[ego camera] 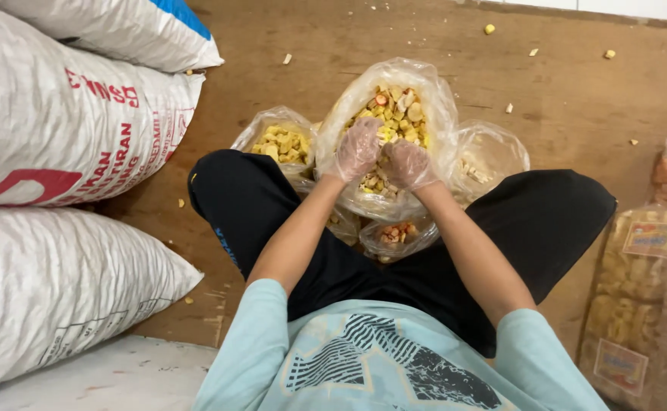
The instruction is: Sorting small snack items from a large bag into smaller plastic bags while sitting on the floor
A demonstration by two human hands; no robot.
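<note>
- The left hand and right hand, both sheathed in thin clear plastic gloves, are sunk into the large clear plastic bag of yellow snack pieces between the knees.
- Fingers are curled loosely among the pieces — fingertips buried, grip cannot be told.
- Smaller clear bags are half hidden behind it.

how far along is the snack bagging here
Done, it seems: sealed labelled packs are stacked at the right. In hand: both gloved hands, left hand and right hand, are in the big open bag of mixed pieces. Left: smaller open bags beside it hold product, unsealed.
</note>
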